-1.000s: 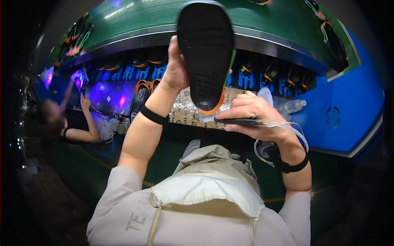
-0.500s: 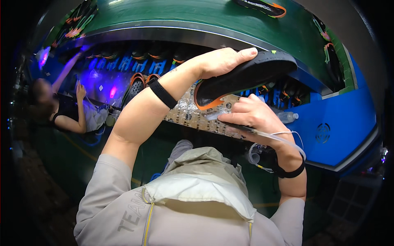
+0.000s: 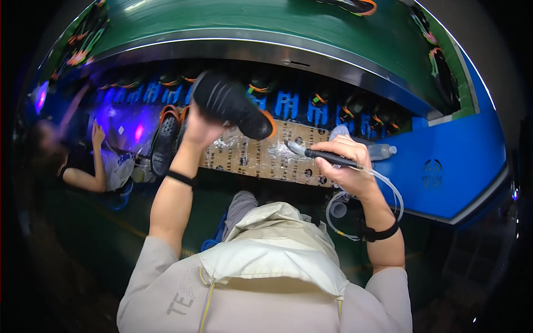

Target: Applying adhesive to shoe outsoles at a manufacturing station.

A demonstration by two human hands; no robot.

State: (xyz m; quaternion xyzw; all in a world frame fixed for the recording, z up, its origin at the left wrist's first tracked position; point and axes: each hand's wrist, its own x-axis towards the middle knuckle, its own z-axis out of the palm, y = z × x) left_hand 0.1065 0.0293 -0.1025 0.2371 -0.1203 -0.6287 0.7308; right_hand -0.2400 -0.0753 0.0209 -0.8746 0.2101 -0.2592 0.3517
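While the left hand (image 3: 202, 129) grips a black shoe (image 3: 233, 105) up above the cardboard (image 3: 261, 158), the right hand (image 3: 338, 164) squeezes a pen-like tool (image 3: 327, 157) just beside the cardboard's far edge.

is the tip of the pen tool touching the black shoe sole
Apart. The head view shows the pen tool in the right hand, its tip clear of the shoe sole held up by the left hand.
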